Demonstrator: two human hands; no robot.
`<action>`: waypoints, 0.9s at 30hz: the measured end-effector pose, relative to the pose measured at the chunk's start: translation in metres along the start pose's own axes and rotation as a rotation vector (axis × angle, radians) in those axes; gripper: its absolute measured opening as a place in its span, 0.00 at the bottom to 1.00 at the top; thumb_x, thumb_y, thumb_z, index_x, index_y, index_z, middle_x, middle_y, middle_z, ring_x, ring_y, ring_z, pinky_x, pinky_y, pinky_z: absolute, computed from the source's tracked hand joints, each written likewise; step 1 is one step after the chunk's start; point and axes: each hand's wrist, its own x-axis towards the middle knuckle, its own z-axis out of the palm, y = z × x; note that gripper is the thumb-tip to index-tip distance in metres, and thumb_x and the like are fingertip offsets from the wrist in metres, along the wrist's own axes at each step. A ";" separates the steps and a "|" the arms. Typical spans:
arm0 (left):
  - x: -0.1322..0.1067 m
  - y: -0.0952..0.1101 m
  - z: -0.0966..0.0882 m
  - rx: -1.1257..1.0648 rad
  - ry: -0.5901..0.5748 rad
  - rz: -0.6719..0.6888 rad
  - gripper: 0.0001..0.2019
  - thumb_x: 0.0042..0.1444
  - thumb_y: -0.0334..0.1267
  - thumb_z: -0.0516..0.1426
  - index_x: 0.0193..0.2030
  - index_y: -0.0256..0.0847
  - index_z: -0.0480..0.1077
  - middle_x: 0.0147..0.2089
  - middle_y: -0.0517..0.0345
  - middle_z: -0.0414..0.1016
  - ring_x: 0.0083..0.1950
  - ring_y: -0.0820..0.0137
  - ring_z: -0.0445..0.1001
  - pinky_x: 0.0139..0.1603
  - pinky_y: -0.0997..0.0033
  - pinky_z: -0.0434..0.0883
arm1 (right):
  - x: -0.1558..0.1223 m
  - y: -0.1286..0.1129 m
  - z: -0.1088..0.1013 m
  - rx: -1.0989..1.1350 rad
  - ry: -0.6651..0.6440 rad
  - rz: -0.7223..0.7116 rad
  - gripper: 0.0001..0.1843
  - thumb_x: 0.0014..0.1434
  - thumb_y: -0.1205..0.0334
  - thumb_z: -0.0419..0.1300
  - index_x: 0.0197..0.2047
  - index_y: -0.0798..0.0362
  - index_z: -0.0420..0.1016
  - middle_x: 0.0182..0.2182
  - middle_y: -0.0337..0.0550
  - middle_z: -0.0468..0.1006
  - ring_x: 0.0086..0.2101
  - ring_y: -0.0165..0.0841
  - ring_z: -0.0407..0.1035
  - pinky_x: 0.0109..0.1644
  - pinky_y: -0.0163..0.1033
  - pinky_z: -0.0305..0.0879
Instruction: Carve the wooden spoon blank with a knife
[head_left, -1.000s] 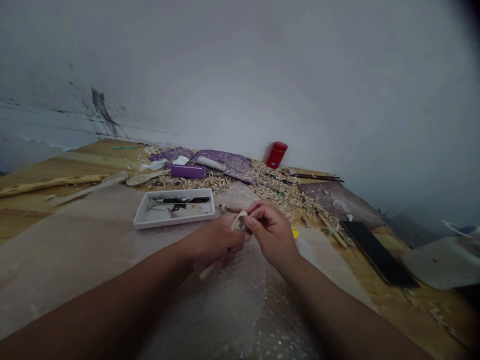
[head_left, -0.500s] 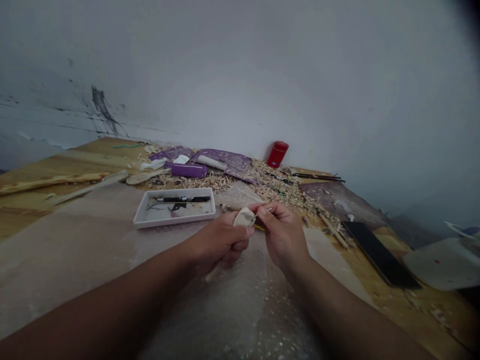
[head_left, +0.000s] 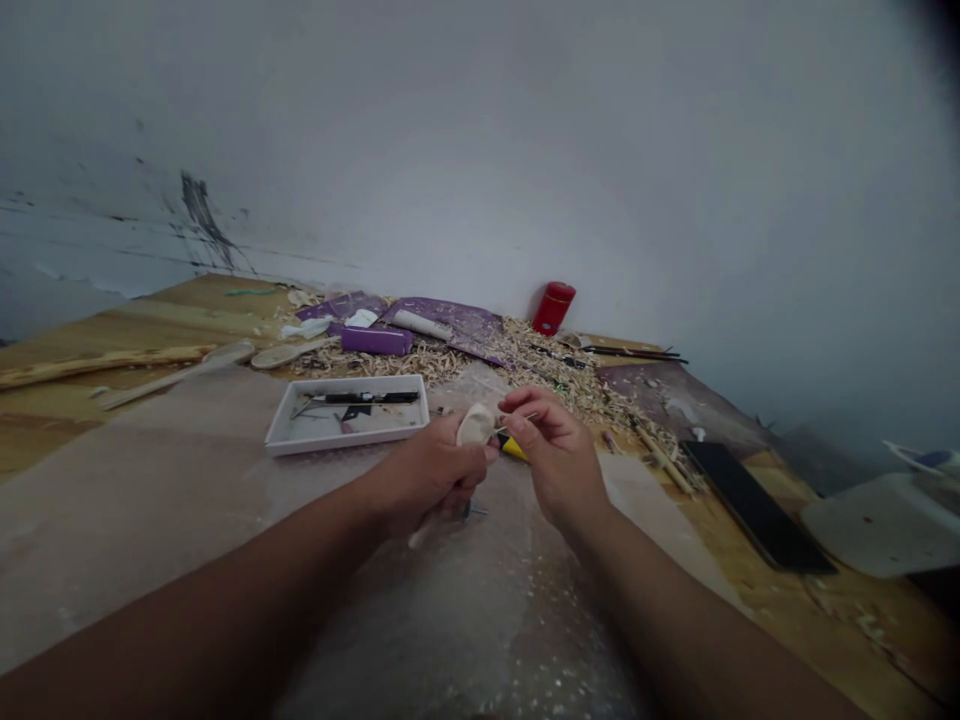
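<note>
We observed the left hand [head_left: 431, 478] closed around a pale wooden spoon [head_left: 475, 425], held above the worktop [head_left: 817, 620] just beside the white tray [head_left: 345, 445]; the right hand [head_left: 556, 458] pinched a slender metal tool [head_left: 517, 421] at the spoon's bowl.

Left of the left fingers [head_left: 471, 462]: white tray [head_left: 345, 447], rim just beside, the nearest obstacle. Behind the right fingers [head_left: 525, 405]: yellow object [head_left: 514, 449] touching them, wood shavings [head_left: 559, 370] beyond. Below both: plastic sheeting [head_left: 420, 620] lies flat, open passage for a hand.
</note>
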 end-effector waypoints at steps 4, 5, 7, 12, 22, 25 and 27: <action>0.000 0.000 0.003 0.059 0.011 -0.005 0.05 0.50 0.33 0.49 0.34 0.41 0.55 0.15 0.72 0.53 0.12 0.82 0.50 0.11 0.82 0.51 | -0.001 -0.005 -0.001 -0.170 -0.008 -0.074 0.03 0.50 0.64 0.58 0.26 0.50 0.71 0.35 0.41 0.66 0.38 0.33 0.62 0.43 0.40 0.60; 0.000 0.000 0.003 0.055 0.015 -0.012 0.05 0.50 0.33 0.49 0.33 0.41 0.55 0.15 0.72 0.53 0.12 0.82 0.50 0.11 0.82 0.50 | -0.001 -0.006 -0.002 -0.209 -0.005 -0.091 0.03 0.50 0.64 0.58 0.26 0.50 0.71 0.34 0.41 0.66 0.38 0.32 0.63 0.42 0.40 0.60; 0.000 0.001 0.004 0.027 0.016 -0.027 0.05 0.50 0.34 0.50 0.32 0.42 0.54 0.16 0.71 0.53 0.12 0.83 0.49 0.11 0.83 0.50 | -0.002 -0.006 -0.002 -0.236 0.013 -0.096 0.04 0.50 0.65 0.58 0.25 0.50 0.71 0.32 0.40 0.67 0.36 0.32 0.63 0.41 0.40 0.60; -0.002 0.002 0.005 -0.067 -0.007 -0.059 0.06 0.50 0.36 0.50 0.35 0.41 0.55 0.18 0.71 0.52 0.13 0.84 0.47 0.11 0.83 0.49 | -0.003 -0.001 0.000 0.058 0.087 0.084 0.05 0.49 0.62 0.58 0.24 0.52 0.69 0.27 0.38 0.69 0.30 0.29 0.63 0.35 0.35 0.60; -0.005 0.003 0.003 -0.146 -0.065 -0.057 0.05 0.51 0.36 0.50 0.35 0.42 0.56 0.18 0.71 0.51 0.14 0.84 0.45 0.12 0.83 0.46 | -0.001 -0.010 0.005 0.524 0.095 0.376 0.06 0.44 0.62 0.62 0.21 0.53 0.69 0.24 0.36 0.73 0.22 0.25 0.64 0.30 0.35 0.61; -0.006 0.006 0.001 -0.173 -0.104 -0.074 0.05 0.52 0.37 0.50 0.35 0.42 0.55 0.18 0.71 0.51 0.14 0.84 0.44 0.11 0.83 0.45 | 0.003 -0.011 0.000 0.613 0.066 0.419 0.06 0.45 0.62 0.61 0.23 0.53 0.68 0.25 0.36 0.72 0.24 0.27 0.66 0.32 0.37 0.63; -0.006 0.007 0.001 -0.181 -0.107 -0.080 0.05 0.52 0.37 0.50 0.35 0.43 0.55 0.18 0.71 0.50 0.13 0.84 0.43 0.11 0.83 0.45 | 0.003 -0.010 -0.001 0.611 0.019 0.379 0.06 0.47 0.62 0.60 0.23 0.52 0.67 0.26 0.36 0.71 0.26 0.28 0.67 0.34 0.38 0.63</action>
